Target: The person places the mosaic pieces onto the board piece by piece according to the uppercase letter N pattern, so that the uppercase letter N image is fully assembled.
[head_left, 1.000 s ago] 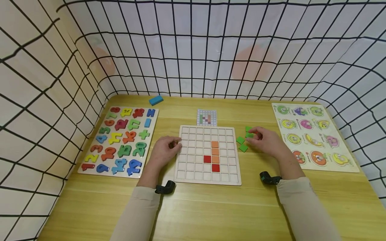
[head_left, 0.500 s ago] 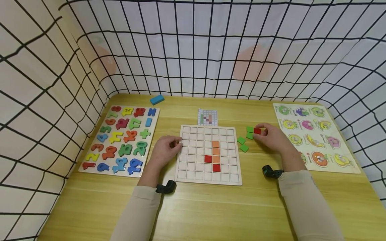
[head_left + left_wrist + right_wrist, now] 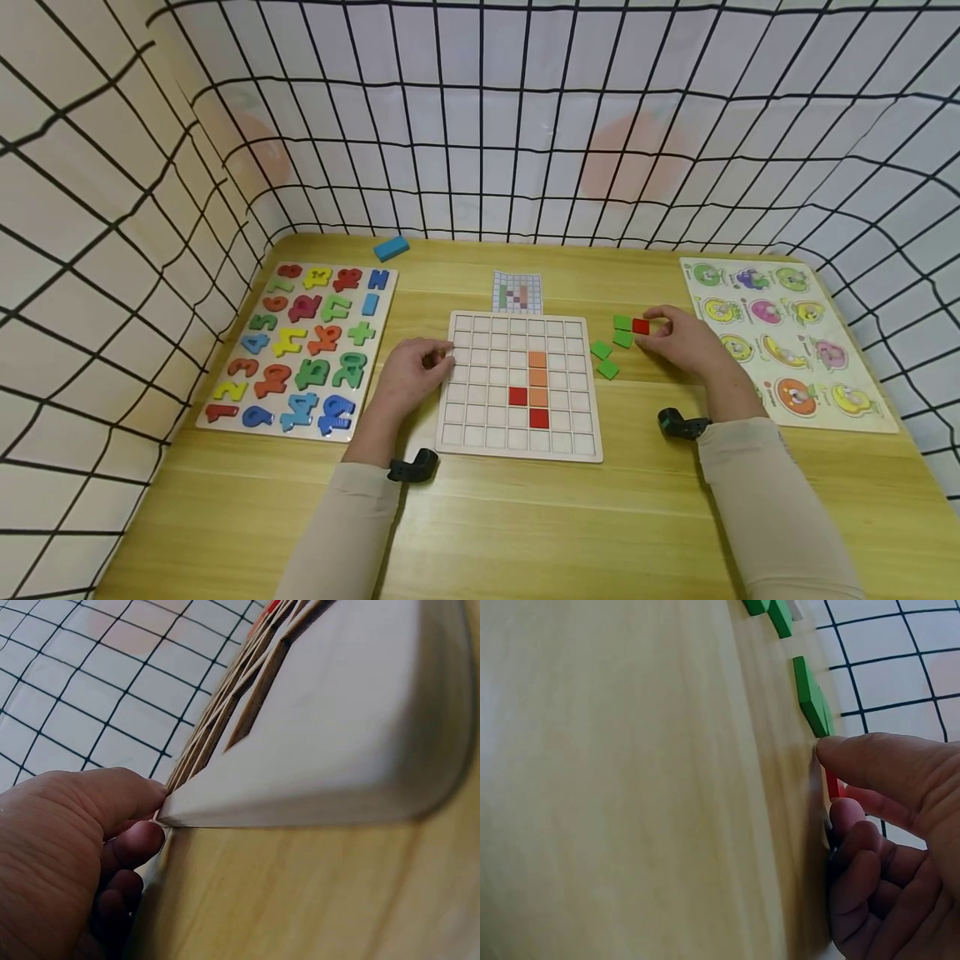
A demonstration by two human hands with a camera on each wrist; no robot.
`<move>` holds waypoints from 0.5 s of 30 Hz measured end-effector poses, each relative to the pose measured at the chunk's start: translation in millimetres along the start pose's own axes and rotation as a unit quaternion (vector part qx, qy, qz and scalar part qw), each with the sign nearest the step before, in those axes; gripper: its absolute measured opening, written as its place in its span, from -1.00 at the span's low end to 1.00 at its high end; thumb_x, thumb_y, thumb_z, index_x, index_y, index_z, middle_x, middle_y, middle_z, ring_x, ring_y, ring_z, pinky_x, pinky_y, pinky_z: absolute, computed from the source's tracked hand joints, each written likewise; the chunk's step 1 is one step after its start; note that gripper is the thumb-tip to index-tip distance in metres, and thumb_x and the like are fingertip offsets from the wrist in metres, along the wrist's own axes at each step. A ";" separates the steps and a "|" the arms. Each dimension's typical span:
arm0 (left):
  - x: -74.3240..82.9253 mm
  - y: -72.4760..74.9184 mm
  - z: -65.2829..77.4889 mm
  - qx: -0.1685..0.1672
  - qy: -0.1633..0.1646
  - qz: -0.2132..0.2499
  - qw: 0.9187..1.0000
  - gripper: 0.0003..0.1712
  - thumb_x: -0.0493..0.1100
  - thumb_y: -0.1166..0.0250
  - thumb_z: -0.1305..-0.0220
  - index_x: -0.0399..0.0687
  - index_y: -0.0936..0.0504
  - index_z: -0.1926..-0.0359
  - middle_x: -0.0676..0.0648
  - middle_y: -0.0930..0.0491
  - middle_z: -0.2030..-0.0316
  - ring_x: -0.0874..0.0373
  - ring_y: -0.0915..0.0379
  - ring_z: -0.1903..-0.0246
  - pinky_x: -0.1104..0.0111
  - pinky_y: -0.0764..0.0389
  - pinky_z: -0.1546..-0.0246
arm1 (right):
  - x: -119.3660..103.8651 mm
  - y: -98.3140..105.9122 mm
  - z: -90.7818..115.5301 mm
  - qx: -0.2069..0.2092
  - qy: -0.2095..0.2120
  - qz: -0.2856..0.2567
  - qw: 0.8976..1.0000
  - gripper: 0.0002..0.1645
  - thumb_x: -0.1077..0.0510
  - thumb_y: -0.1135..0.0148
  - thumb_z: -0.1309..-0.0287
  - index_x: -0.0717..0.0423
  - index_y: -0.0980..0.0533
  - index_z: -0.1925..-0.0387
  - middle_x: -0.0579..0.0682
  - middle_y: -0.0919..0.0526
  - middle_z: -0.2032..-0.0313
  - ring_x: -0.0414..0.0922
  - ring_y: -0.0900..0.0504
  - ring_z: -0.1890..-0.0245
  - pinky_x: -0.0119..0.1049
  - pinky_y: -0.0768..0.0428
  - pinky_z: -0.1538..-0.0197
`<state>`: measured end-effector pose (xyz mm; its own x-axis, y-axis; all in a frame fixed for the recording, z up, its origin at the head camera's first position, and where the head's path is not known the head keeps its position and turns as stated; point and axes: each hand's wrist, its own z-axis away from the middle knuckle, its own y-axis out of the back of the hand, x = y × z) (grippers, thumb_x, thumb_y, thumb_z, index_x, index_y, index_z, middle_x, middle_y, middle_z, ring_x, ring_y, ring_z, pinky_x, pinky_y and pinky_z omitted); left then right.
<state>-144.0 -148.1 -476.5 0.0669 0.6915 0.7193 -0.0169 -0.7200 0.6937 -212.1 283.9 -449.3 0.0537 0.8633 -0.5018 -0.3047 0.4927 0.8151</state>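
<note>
A white wooden grid board (image 3: 480, 433) lies mid-table, with three orange tiles (image 3: 537, 378) and two red tiles (image 3: 517, 396) in its cells. My left hand (image 3: 411, 375) is at the board's left edge; in the left wrist view the thumb and forefinger (image 3: 135, 802) grip that rim. Right of the board, my right hand (image 3: 686, 342) holds a loose red tile (image 3: 641, 327) between thumb and forefinger, low over the table. The right wrist view shows only a sliver of this red tile (image 3: 833, 784) behind the thumb. Several green tiles (image 3: 608, 368) lie just left of it.
Behind the board lies a small printed pattern card (image 3: 517, 293). A number puzzle (image 3: 300, 354) stands at left, a fruit puzzle (image 3: 787, 342) at right, partly under the right hand. A blue block (image 3: 392, 248) lies at the back. Black wire mesh (image 3: 480, 150) encloses the table.
My right hand has drawn back to the right from the green tiles, and the red tile at its fingertips has come into sight. My left hand stays at the board's edge.
</note>
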 end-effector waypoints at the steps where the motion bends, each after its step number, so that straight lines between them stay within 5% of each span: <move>1: -0.1 -0.1 0.0 0.000 0.000 0.001 1.000 -0.70 -0.10 -0.35 -0.35 -0.06 -0.76 -0.04 -0.05 -0.64 0.30 0.04 -0.45 0.17 0.22 -0.47 0.08 | 0.4 -0.1 -0.2 0.000 0.000 0.000 1.000 -0.22 -0.20 -0.24 -0.34 0.13 -0.33 -0.39 0.17 -0.58 0.10 0.02 -0.50 0.22 -0.22 -0.40 0.19; 15: -0.2 0.2 -0.9 0.000 0.003 0.002 1.000 -0.71 -0.10 -0.34 -0.36 -0.05 -0.77 -0.04 -0.05 -0.64 0.31 0.03 -0.45 0.16 0.24 -0.46 0.08 | 1.9 -2.8 -2.4 0.003 -0.005 0.002 1.000 -0.26 -0.20 -0.22 -0.35 0.13 -0.35 -0.38 0.13 -0.57 0.15 -0.01 -0.48 0.26 -0.22 -0.39 0.21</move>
<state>-144.8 -148.4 -476.5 0.0606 0.6888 0.7224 -0.0181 -0.7229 0.6907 -213.5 283.8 -453.2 0.0625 0.8666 -0.4952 -0.3000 0.4895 0.8188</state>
